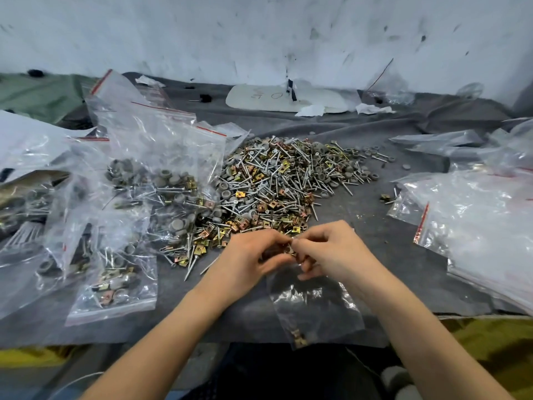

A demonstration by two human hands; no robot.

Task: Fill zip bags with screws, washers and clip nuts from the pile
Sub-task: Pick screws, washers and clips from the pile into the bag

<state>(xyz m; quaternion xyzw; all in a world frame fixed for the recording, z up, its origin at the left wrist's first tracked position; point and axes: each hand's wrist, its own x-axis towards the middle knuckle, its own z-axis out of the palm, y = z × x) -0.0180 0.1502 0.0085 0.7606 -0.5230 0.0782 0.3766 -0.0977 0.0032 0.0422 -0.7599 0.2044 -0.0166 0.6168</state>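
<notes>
Wrinkly grey cloth over table, scuffed white wall behind. Mid-cloth: big pile of mixed hardware. On left, filled bags heaped up; on right, stack of empty bags; white card at back. Fingers curled on left hand and right hand, both pinching mouth of clear zip bag just in front of pile. Few clip nuts at its bottom.
</notes>
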